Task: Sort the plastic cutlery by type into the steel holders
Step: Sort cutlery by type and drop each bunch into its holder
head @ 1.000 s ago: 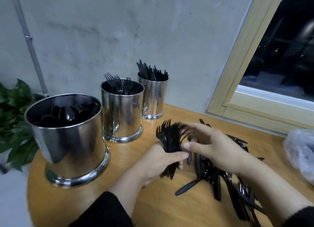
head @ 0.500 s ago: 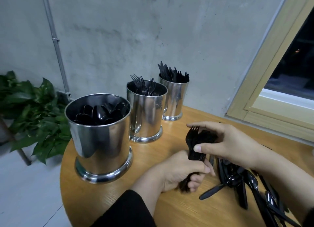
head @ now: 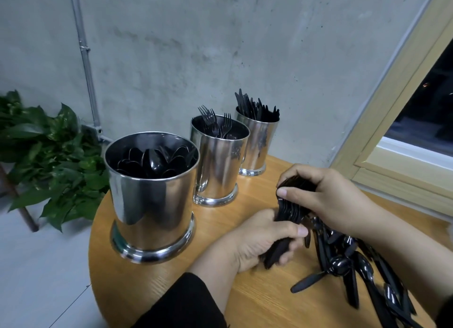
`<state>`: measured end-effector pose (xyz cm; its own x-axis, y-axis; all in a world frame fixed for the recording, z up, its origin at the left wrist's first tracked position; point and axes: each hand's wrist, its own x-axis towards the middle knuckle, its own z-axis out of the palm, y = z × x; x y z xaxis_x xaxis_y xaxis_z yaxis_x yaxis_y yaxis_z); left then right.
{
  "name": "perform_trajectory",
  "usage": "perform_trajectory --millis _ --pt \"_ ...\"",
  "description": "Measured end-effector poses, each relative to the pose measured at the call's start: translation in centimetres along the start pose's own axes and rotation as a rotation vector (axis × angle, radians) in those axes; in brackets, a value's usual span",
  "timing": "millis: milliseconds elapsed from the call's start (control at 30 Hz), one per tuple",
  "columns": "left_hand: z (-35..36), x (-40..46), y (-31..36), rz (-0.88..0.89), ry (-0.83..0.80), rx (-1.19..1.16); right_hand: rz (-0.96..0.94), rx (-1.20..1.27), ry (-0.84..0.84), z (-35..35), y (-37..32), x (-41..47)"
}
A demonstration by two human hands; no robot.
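Note:
My left hand [head: 259, 239] grips the handles of a bundle of black plastic forks [head: 289, 210] just above the table. My right hand [head: 326, 192] curls over the top of the same bundle, hiding the tines. Three steel holders stand in a row: a wide one with spoons [head: 149, 205] nearest, a middle one with forks [head: 218, 166], and a far one with knives [head: 257, 141]. A loose pile of black cutlery [head: 353, 273] lies under and to the right of my right forearm.
The round wooden table [head: 245, 300] ends close on the left and front. A green plant [head: 49, 156] stands on the floor to the left. A concrete wall and a pipe [head: 85, 58] are behind; a wooden window frame [head: 397, 102] is at right.
My right hand has closed down over the fork tines, which showed before. The view has swung left, so the holders now sit nearer the middle.

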<state>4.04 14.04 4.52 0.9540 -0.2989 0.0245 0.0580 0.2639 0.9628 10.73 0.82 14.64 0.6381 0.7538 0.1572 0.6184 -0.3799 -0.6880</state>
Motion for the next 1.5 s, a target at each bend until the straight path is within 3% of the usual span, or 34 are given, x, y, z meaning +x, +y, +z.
perform_trajectory --millis 233,433,533,733,1067,1133,1300,1500 --pt "-1.4 0.6 0.6 0.245 0.335 0.005 -0.063 -0.159 0.152 -1.4 -1.0 3.1" --pt "-3.4 0.6 0.9 0.288 0.598 -0.049 -0.203 -0.162 0.545 -5.3 -4.7 8.2" --pt "-3.5 0.5 1.1 0.318 0.689 -0.097 -0.298 -0.190 0.640 -5.8 -6.9 11.4" --pt "-4.0 0.7 0.9 0.324 0.755 -0.156 -0.333 -0.394 0.545 -2.9 -7.5 17.1" --pt "-4.2 1.0 0.8 0.312 0.789 -0.207 -0.150 -0.621 0.160 2.2 -3.0 18.8" --pt "-4.1 1.0 0.7 0.307 0.793 -0.200 -0.152 -0.569 0.104 2.3 -2.8 18.1" --pt "-4.0 0.9 0.7 0.282 0.784 -0.116 -0.177 -0.408 0.349 0.5 -1.8 14.2" --pt "-2.4 1.2 -0.5 0.210 0.743 0.242 0.083 -0.373 0.437 -0.8 5.0 0.9"
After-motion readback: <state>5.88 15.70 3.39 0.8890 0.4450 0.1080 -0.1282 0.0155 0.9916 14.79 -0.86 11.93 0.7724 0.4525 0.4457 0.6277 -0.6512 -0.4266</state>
